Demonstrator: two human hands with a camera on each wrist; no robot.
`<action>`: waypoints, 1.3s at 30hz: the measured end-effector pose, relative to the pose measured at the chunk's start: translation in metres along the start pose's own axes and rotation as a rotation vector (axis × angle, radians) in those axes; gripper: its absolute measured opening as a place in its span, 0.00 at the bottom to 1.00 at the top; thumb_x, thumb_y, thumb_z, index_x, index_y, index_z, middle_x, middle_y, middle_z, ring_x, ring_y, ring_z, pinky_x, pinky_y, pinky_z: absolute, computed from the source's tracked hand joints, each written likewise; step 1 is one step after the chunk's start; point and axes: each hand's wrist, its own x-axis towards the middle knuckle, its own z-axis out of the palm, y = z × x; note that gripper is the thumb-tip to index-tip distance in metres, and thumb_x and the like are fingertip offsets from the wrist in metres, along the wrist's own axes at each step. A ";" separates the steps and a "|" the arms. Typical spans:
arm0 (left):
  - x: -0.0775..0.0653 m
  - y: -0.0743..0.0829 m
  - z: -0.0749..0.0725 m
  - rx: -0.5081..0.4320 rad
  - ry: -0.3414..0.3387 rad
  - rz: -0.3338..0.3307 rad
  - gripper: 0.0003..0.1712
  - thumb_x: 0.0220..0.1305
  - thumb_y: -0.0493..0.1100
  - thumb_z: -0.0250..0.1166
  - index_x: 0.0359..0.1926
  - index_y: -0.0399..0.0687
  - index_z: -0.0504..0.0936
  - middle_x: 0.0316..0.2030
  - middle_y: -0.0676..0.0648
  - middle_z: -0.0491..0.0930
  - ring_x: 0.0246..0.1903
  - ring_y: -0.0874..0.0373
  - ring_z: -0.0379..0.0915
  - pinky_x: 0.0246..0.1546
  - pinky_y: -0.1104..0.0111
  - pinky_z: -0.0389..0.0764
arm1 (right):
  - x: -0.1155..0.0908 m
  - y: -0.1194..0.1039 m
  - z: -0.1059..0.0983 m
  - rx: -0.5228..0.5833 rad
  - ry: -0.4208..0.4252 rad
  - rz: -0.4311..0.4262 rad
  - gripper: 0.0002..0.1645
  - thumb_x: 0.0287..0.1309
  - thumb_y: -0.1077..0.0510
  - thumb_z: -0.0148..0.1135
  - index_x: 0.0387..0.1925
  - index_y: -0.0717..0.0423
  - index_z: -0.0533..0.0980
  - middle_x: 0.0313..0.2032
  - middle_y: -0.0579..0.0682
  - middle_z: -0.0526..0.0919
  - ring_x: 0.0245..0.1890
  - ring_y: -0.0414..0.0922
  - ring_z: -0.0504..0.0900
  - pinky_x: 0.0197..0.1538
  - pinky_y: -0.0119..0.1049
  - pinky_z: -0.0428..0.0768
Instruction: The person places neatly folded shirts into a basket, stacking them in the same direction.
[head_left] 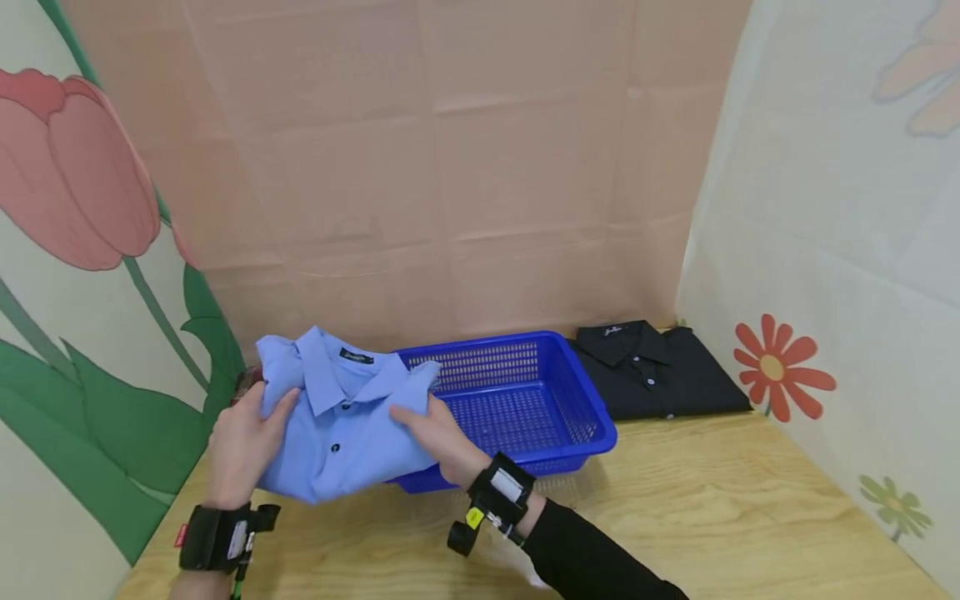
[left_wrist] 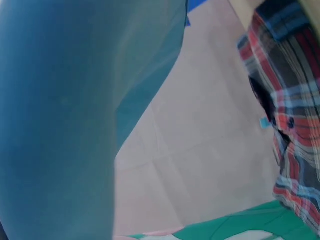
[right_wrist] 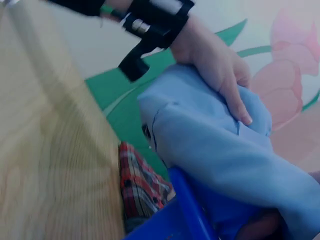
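Note:
A folded light blue collared shirt (head_left: 352, 417) is held up between both hands, over the left end of a blue plastic basket (head_left: 592, 417). My left hand (head_left: 247, 437) grips its left side, thumb on the front. On the right side, my right hand (head_left: 441, 433) pinches the cloth with its thumb on top; the other fingers are mostly hidden beneath. In the right wrist view the left hand (right_wrist: 220, 72) shows on the blue cloth (right_wrist: 210, 135). The shirt fills much of the left wrist view and hides the hand there.
A folded black shirt (head_left: 675, 375) lies right of the basket. A plaid shirt (left_wrist: 295, 110) lies to the left, mostly hidden behind the blue shirt in the head view. Printed cloth walls (head_left: 480, 183) stand around the wooden table (head_left: 675, 500).

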 end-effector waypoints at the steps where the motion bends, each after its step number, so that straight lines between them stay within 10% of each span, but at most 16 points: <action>1: 0.001 0.002 0.001 -0.007 0.008 0.011 0.22 0.70 0.57 0.59 0.33 0.42 0.72 0.17 0.48 0.61 0.18 0.53 0.64 0.17 0.65 0.58 | 0.001 -0.001 -0.001 0.018 0.000 0.017 0.33 0.63 0.43 0.62 0.62 0.56 0.69 0.55 0.54 0.79 0.53 0.50 0.79 0.57 0.49 0.76; 16: 0.015 0.029 0.023 -0.085 0.027 0.056 0.21 0.70 0.58 0.58 0.33 0.43 0.73 0.17 0.47 0.66 0.18 0.53 0.67 0.20 0.66 0.64 | 0.015 -0.005 -0.045 -0.052 0.011 -0.028 0.19 0.69 0.43 0.55 0.30 0.53 0.72 0.31 0.47 0.77 0.33 0.42 0.77 0.39 0.35 0.75; 24: 0.018 0.044 0.038 -0.113 0.047 0.091 0.21 0.69 0.58 0.59 0.33 0.43 0.75 0.17 0.47 0.67 0.18 0.53 0.68 0.19 0.66 0.63 | 0.019 -0.013 -0.069 -0.115 0.093 0.041 0.24 0.63 0.51 0.60 0.55 0.60 0.70 0.57 0.56 0.74 0.60 0.52 0.73 0.64 0.53 0.70; 39: 0.019 0.074 0.081 -0.212 0.011 0.165 0.19 0.70 0.56 0.59 0.35 0.44 0.75 0.15 0.49 0.65 0.15 0.56 0.67 0.16 0.66 0.63 | 0.023 -0.005 -0.118 -0.190 0.102 -0.120 0.18 0.69 0.49 0.57 0.49 0.59 0.74 0.41 0.54 0.81 0.37 0.44 0.81 0.39 0.36 0.79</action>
